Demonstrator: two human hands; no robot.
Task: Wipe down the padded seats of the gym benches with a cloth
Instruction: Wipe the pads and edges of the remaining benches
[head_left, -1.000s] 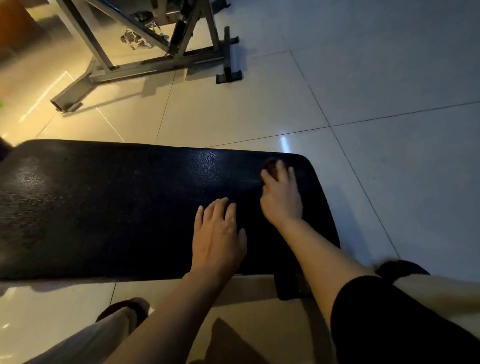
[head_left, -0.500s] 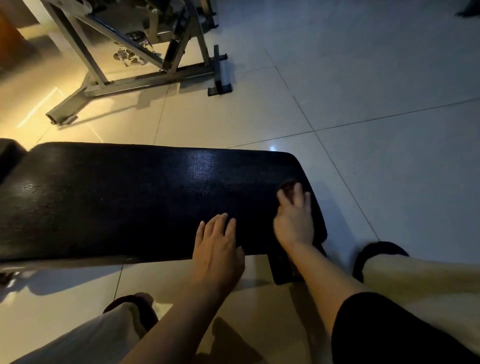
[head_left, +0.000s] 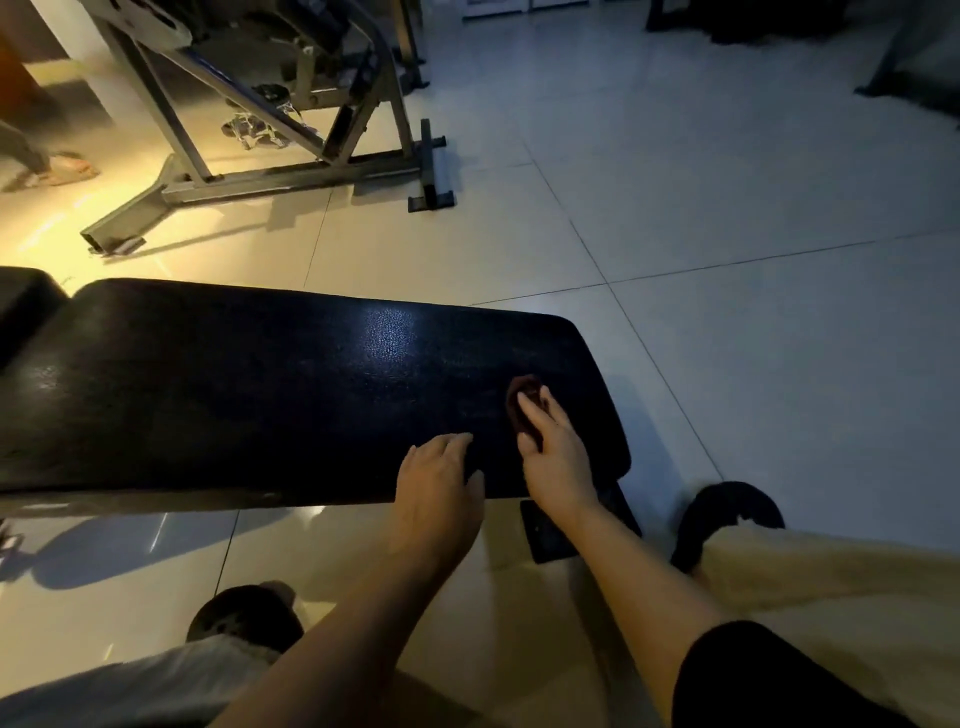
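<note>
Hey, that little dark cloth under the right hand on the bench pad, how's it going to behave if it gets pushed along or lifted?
The cloth looks soft and bunched under the right hand, so it would likely go floppy when lifted. It seems small and probably light. The bench pad shows a glossy, pebbled sheen, so the cloth should slide fairly easily, though it may crumple or roll up under the fingers.

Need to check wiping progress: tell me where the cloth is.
In the head view, the dark cloth lies under the right hand, near the black bench pad's right end.
</note>
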